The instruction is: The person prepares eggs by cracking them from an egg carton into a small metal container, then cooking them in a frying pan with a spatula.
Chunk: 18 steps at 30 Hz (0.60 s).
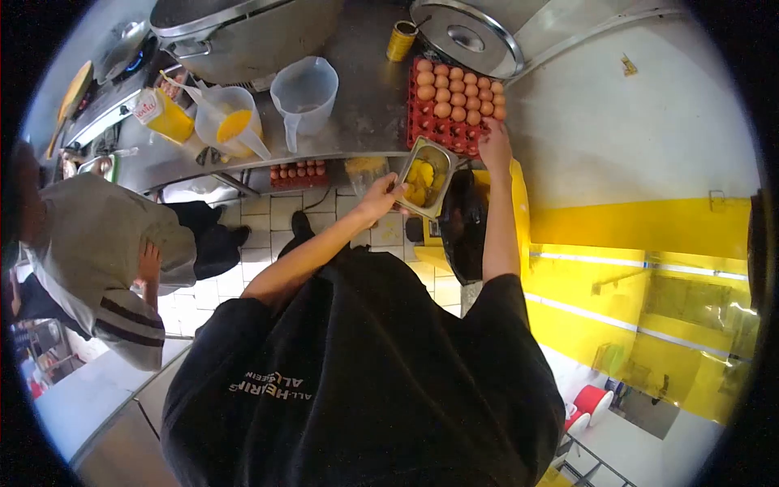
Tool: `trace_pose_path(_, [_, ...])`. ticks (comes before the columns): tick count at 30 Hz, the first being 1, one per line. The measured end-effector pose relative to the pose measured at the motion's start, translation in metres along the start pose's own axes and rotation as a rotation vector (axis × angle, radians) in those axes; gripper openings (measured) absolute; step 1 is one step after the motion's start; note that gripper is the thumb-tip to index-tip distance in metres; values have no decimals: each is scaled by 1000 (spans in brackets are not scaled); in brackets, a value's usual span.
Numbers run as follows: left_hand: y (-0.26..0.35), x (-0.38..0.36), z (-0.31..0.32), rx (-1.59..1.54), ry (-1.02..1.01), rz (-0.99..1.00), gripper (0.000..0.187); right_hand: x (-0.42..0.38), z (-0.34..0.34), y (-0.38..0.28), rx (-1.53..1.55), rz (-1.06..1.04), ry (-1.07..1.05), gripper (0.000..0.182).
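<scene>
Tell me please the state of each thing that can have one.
Metal container: in left hand, yellow contents inside
Egg tray: partly filled
Right hand: at egg tray
Left jug: partly filled, yellow contents
Right jug: upright
Burner: lit, blue flame

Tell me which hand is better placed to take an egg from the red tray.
Right, I judge: the right hand is at the red tray, close beside the eggs, while the left hand is occupied holding the metal container.
</scene>
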<state>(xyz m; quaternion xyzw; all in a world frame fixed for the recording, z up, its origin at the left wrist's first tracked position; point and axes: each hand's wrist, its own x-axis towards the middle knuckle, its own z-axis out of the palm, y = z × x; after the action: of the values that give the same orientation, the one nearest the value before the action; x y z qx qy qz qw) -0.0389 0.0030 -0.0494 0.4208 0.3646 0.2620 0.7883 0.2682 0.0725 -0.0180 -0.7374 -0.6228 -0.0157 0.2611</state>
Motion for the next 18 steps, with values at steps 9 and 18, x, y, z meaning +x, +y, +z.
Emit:
trace_pose_path(9, [-2,3,-11,60,42,-3,41,68,38,24,-131,-142,-387,37])
trace_pose_path(18, [-5,9,-1,-34,74,4,31,-40,-11,-1,1515,643,312,28])
